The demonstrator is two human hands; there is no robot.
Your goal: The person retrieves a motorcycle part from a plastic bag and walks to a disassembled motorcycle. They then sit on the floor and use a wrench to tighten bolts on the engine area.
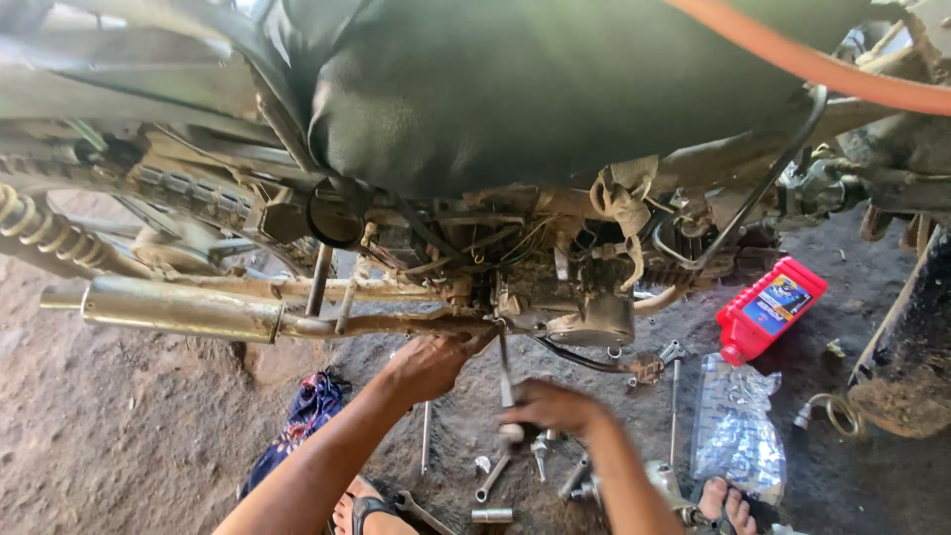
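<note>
Both bare arms reach forward and up toward the engine [575, 307], each hand closed.

The left hand [431, 365] is just below and left of the engine, knuckles up, fingers curled and pressed at its lower left edge; its forearm runs back down to the lower left. The right hand [555, 406] sits lower, directly beneath the engine, blurred, fingers wrapped around the handle of a thin tool [506, 376] whose shaft points up at the engine; its forearm drops straight back.
</note>
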